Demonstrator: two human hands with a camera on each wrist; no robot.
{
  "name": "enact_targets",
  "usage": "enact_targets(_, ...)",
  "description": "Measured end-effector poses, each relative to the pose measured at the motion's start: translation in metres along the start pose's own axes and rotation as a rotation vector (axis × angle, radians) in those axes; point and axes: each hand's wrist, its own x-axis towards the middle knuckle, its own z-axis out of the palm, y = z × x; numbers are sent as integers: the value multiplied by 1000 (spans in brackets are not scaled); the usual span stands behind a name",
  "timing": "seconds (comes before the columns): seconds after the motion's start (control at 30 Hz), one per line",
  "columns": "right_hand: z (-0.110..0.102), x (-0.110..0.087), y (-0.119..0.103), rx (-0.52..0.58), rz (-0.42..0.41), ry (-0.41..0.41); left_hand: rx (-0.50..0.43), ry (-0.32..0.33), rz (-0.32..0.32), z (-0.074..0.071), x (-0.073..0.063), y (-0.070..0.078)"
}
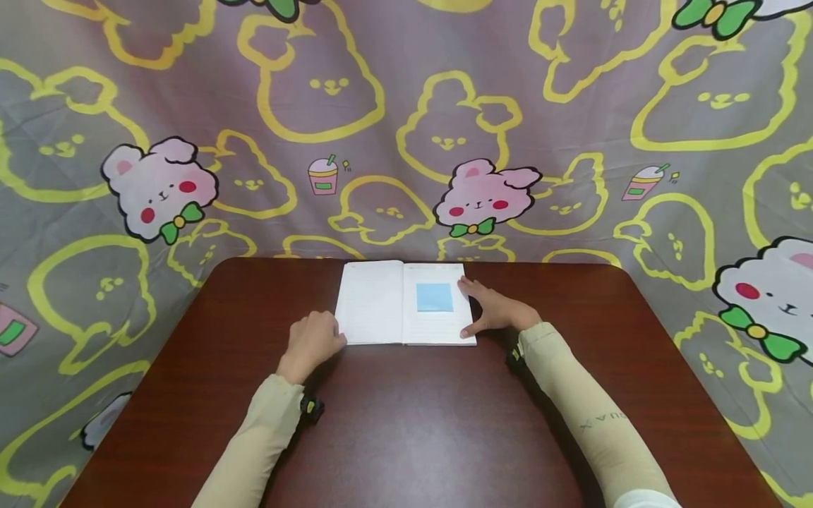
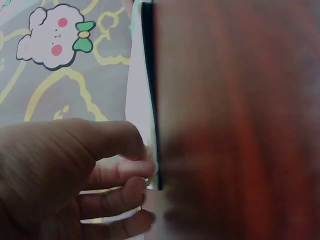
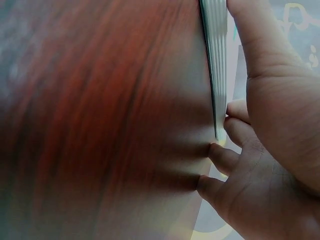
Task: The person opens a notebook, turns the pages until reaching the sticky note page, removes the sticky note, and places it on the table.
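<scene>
An open notebook point(image 1: 371, 303) lies flat near the back of the table, its pages white and finely lined. On the right page is a square blue sticky note point(image 1: 435, 297). My left hand point(image 1: 311, 344) pinches the notebook's lower left corner between thumb and forefinger; in the left wrist view the other fingers of that hand point(image 2: 65, 170) are loosely bent. At the right edge, my right hand point(image 1: 502, 309) is spread, with its thumb on the lower right corner and its forefinger farther up the side. In the right wrist view the thick page block point(image 3: 216, 65) shows beside the thumb.
The dark red-brown wooden table point(image 1: 406, 423) has rounded far corners. Behind and beside it hangs a grey curtain point(image 1: 406, 127) printed with yellow outlines and pink cartoon animals. Both forearms wear pale sleeves point(image 1: 260, 423), with a small black device point(image 1: 311, 409) at the left wrist.
</scene>
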Motion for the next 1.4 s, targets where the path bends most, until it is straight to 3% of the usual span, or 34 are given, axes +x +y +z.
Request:
enact_targets(0.13,0,0,1,0,8,1,16,-40,-63,-7,2,1)
enact_targets(0.3,0,0,1,-1,6,0,77,7,-81,-11,6,2)
enact_targets(0.4,1,1,1,0,0,-3,121,4,-21,-9,10,4)
enact_targets(0.47,0,0,0,1,-2,-1,130,-33,62,-6,16,7)
enact_targets(0.6,1,0,1,5,-5,1,81,-115,228,3,26,11)
enact_targets(0.67,1,0,1,6,-2,-1,46,-140,271,7,31,14)
enact_targets(1.1,1,-1,0,14,0,0,44,-131,375,18,64,43)
enact_targets(1.4,1,-2,-1,25,-11,6,80,-109,416,24,80,47)
